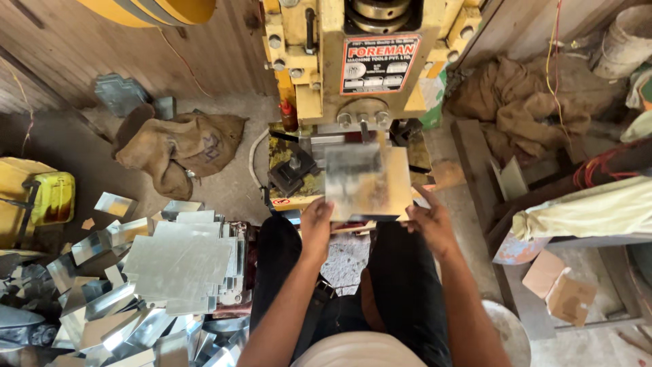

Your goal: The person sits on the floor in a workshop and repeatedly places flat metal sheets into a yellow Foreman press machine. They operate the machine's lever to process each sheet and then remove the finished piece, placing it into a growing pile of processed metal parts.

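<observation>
Looking down over my knees here, seated right in front of the yellow press (pixel 367 61). Both hands are on one metal sheet (pixel 367 182): left hand (pixel 316 228) grips the near left corner, right hand (pixel 429 224) is closed on the near right edge. The sheet sits flat and level, over the press bed, just below the ram, with its far edge about at the die. I can't tell if it's resting on the bed or held a touch above it.

Progress-wise, I'd call this mid-batch. There's a tall stack (pixel 183 261) of flat sheets on my left, near my left knee, and around it on the floor a messy heap of offcuts (pixel 102 299), shiny bent bits and strips. So a fair amount looks handled already, and the stack says plenty is left. This particular sheet looks plain to me, no visible punch mark, though the glare makes it hard to be sure.

Containers: a yellow can (pixel 47 197) far left, closed as far as I can see, contents hidden. A whitish bucket (pixel 625 41) top right, inside not visible. A flattened cardboard box (pixel 560 285) at lower right, seems to hold nothing. Burlap sacks (pixel 176 149) lie crumpled on the floor either side of the press, apparently slack.
</observation>
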